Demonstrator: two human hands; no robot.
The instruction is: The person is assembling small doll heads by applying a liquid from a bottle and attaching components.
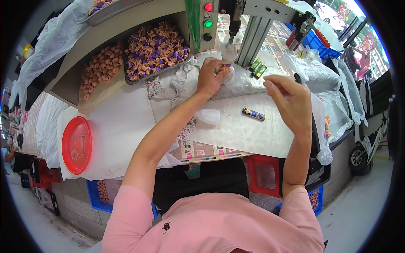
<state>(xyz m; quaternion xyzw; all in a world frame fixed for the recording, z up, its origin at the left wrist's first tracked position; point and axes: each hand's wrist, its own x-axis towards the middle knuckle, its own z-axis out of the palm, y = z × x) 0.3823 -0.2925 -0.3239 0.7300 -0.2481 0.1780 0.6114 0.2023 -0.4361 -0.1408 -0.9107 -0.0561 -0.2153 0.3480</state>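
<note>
From the head camera, looking down, the left hand (209,76) was stretched forward to the foot of a small press machine (236,25), its fingers closed around a small orange and purple piece (223,68) held right under the machine's vertical spindle. The right hand (289,101) hovered above the table (122,122), well apart from the left, with fingers loosely curled and thumb near the fingertips; whether it pinched anything could not be told. Between the two hands, on the white sheet covering the table, lay a small dark blue cylinder with yellow marks (253,114), and nearer the left forearm a translucent plastic cup (209,116) lay on its side. Two green cylinders (257,67) rested just beside the machine's aluminium post. Behind the left hand, a metal tray (156,50) was heaped with purple and orange pieces, and beside it to the left a lower bin held tan ring-shaped pieces (101,67). A round red lid (76,144) sat on the table's left end, well away from both hands. Crumpled clear plastic bags (312,67) lay at the right, beyond the right hand. Red and green buttons (208,15) showed on the machine's front panel above the left hand.
</note>
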